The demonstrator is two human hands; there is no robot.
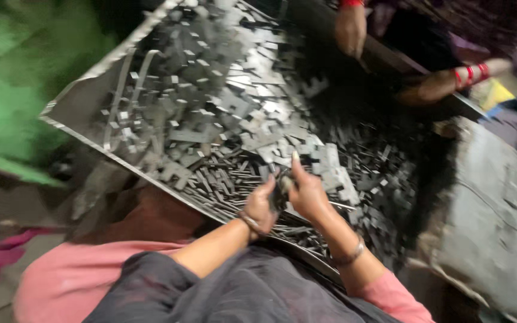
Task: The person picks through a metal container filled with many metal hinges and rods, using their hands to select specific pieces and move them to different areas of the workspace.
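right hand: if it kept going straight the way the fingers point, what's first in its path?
The right hand points up and away from the person, one finger raised. First in that line is probably the pale flat stamped pieces heaped in the metal tray, just beyond the fingertip. Motion blur leaves depth uncertain.

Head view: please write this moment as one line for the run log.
left hand: holds small dark metal pieces | right hand: same pieces | below: tray of flat metal stampings | co-worker's hand at far edge

Grey metal stampings [252, 128], glossy at twelve o'clock, are heaped in a dull sheet-metal tray [76, 107]; pink cloth [67, 278], seemingly matt, is seen at seven.
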